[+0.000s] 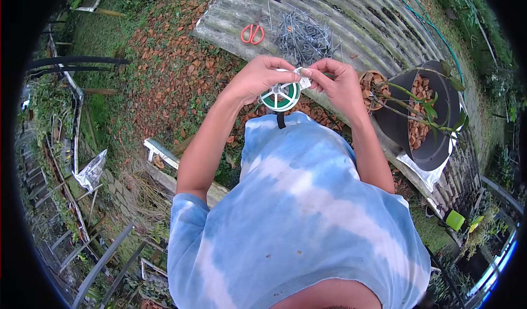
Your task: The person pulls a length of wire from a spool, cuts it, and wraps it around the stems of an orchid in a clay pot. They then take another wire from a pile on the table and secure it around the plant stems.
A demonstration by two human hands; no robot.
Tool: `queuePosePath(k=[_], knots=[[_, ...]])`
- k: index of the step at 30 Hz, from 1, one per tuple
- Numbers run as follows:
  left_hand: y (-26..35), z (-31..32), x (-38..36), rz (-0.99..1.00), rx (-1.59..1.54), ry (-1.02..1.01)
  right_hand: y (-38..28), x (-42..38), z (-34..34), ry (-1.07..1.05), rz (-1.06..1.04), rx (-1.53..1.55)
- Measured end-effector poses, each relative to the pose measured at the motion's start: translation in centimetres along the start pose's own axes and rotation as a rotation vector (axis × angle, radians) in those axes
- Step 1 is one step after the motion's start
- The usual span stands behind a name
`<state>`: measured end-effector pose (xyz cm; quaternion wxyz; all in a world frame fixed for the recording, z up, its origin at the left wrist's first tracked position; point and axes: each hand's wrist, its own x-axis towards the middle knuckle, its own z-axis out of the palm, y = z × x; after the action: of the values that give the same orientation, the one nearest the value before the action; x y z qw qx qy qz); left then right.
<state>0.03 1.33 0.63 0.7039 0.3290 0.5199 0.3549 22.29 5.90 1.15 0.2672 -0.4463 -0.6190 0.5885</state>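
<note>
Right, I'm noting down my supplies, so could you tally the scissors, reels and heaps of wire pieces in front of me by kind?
Scissors: 1 pair, orange-red handles
Reels: 1 green and white reel, in your left hand
Heaps of wire pieces: 1 grey heap, beside the scissors
Total: 3, counting the heap as one

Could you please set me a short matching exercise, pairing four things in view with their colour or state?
1. Scissors
2. Spool
3. Wire heap
4. Dark pot

A. Holds brown chips
B. Green and white, round
C. Red handles
D. Grey and tangled

Right pairs: 1-C, 2-B, 3-D, 4-A
</note>
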Motion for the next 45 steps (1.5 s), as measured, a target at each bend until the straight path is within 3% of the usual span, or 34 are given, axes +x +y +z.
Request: queuePosePath(k=[8, 11, 14, 17, 20, 23, 32, 35, 45], knots=[[1.5, -0.3, -0.5, 0.078, -0.033, 0.078, -1.1, -0.8, 0.7, 0.205, -0.385, -0.234], [1.5, -0.3, -0.5, 0.103, 0.038, 0.065, -0.2, -0.8, 0.3, 0.130, -0.336, -0.199], [1.7, -0.1, -0.6, 0.104, 0.076, 0.051, -0.3, -0.8, -0.9, -0.065, -0.080, 0.038], [1.7, 0.0, -0.4, 0.101, 0.093, 0.052, -0.4, 0.0, -1.4, -0.160, -0.021, 0.160], [2.5, 0.2, -0.6, 0.110, 0.118, 0.059, -1.9, 0.2, -1.0, -0.132, 0.018, 0.234], [2.8, 0.5, -0.6, 0.146, 0.147, 0.059, -3.0, 0.5, -0.8, -0.137, 0.022, 0.039], [2.5, 0.5, -0.6, 0.199, 0.331, 0.110, -2.9, 0.6, -0.4, -0.160, 0.101, -0.091], [2.5, 0.4, -0.7, 0.203, 0.349, 0.116, -1.5, 0.9, 0.2, -0.153, 0.021, -0.029], [1.7, 0.3, 0.0, 0.179, 0.358, 0.134, 1.2, 1.1, 1.5, -0.084, 0.075, 0.137]])
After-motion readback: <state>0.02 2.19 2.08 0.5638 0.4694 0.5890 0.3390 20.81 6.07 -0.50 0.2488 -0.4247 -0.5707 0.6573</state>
